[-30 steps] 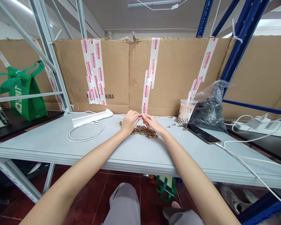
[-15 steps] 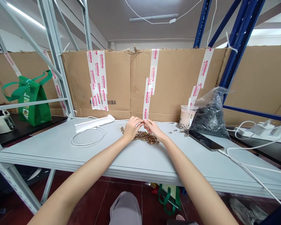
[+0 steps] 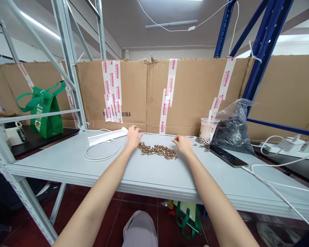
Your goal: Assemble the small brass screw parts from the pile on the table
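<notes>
A pile of small brass-coloured screws [image 3: 157,150] lies on the grey shelf top [image 3: 149,171] in front of me. My left hand [image 3: 133,137] rests left of the pile, near the back, beside a folded white paper strip [image 3: 106,136]. Its fingers are curled, and what they hold is hidden. My right hand [image 3: 183,143] sits at the pile's right end, fingers bent down together onto the surface. A few loose screws [image 3: 201,145] lie just beyond it.
A coiled white cable [image 3: 101,152] lies at the left. At the right stand a cup of milk tea [image 3: 207,130], a dark plastic bag [image 3: 231,128], and a phone [image 3: 226,155] with its charging cable. A taped cardboard wall [image 3: 190,92] closes the back. A green bag [image 3: 45,111] stands far left.
My hands were pinched together above the screw pile; they have now parted, the left going left and back, the right going right. The camera has tilted upward.
</notes>
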The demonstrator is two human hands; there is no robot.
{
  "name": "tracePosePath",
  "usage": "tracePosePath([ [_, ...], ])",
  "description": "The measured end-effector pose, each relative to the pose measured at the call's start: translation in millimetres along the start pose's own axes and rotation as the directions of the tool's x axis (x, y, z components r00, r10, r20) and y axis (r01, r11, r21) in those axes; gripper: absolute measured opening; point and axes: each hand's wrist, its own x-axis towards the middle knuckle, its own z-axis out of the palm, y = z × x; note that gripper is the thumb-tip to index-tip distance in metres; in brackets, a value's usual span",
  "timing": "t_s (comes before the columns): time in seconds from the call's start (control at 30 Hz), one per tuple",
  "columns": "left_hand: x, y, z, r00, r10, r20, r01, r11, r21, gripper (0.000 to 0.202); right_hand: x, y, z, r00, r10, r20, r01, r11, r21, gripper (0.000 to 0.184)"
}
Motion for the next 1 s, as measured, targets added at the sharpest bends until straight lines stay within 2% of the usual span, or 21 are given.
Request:
tracePosePath([
  [0.03, 0, -13, -0.1, 0.994, -0.109, 0.015, 0.108, 0.992, 0.062, 0.021, 0, 5, 0, 1.000, 0.022, -0.016, -0.023, 0.998, -0.059, 0.021],
  [0.1, -1, -33, 0.2, 0.950, -0.306, 0.065, 0.292, 0.941, 0.172, 0.020, 0, 14, 0, 0.997, 0.056, -0.051, -0.063, 0.985, -0.158, 0.022],
  [0.2, -3, -49, 0.4, 0.884, -0.454, 0.112, 0.413, 0.870, 0.268, 0.021, -1, 27, 2, 0.992, 0.084, -0.090, -0.106, 0.951, -0.290, 0.022],
  [0.3, 0, -49, -3.9, 0.858, -0.480, 0.180, 0.408, 0.852, 0.330, 0.021, -1, 36, 1, 0.988, 0.095, -0.123, -0.134, 0.924, -0.359, 0.023],
  [0.37, 3, -46, -10.1, 0.836, -0.479, 0.269, 0.375, 0.855, 0.359, 0.023, 0, 31, -2, 0.987, 0.080, -0.142, -0.123, 0.937, -0.327, 0.026],
  [0.43, 8, -43, -17.4, 0.814, -0.475, 0.335, 0.342, 0.857, 0.385, 0.025, -2, 14, -7, 0.992, -0.011, -0.125, -0.015, 0.979, -0.205, 0.028],
  [0.47, 10, -42, -20.9, 0.805, -0.475, 0.355, 0.329, 0.856, 0.399, 0.025, -4, 1, -9, 0.989, -0.124, -0.085, 0.116, 0.988, -0.099, 0.028],
  [0.5, 11, -41, -24.0, 0.796, -0.477, 0.372, 0.319, 0.854, 0.411, 0.025, -8, -13, -9, 0.960, -0.276, -0.041, 0.277, 0.961, 0.024, 0.026],
  [0.57, 13, -42, -28.5, 0.773, -0.488, 0.405, 0.312, 0.849, 0.427, 0.023, -21, -43, -7, 0.830, -0.558, 0.022, 0.541, 0.814, 0.213, 0.024],
  [0.63, 13, -44, -30.7, 0.735, -0.511, 0.445, 0.324, 0.842, 0.430, 0.023, -37, -70, 0, 0.724, -0.688, 0.048, 0.657, 0.710, 0.254, 0.023],
  [0.73, 13, -47, -31.2, 0.699, -0.534, 0.474, 0.339, 0.833, 0.438, 0.028, -56, -93, 11, 0.623, -0.776, 0.097, 0.759, 0.630, 0.167, 0.021],
  [0.83, 13, -47, -30.6, 0.684, -0.535, 0.496, 0.329, 0.833, 0.445, 0.032, -64, -98, 15, 0.582, -0.804, 0.121, 0.796, 0.593, 0.118, 0.019],
  [1.0, 13, -44, -27.6, 0.718, -0.494, 0.490, 0.287, 0.852, 0.439, 0.024, -62, -98, 9, 0.511, -0.852, 0.117, 0.830, 0.524, 0.191, 0.016],
])
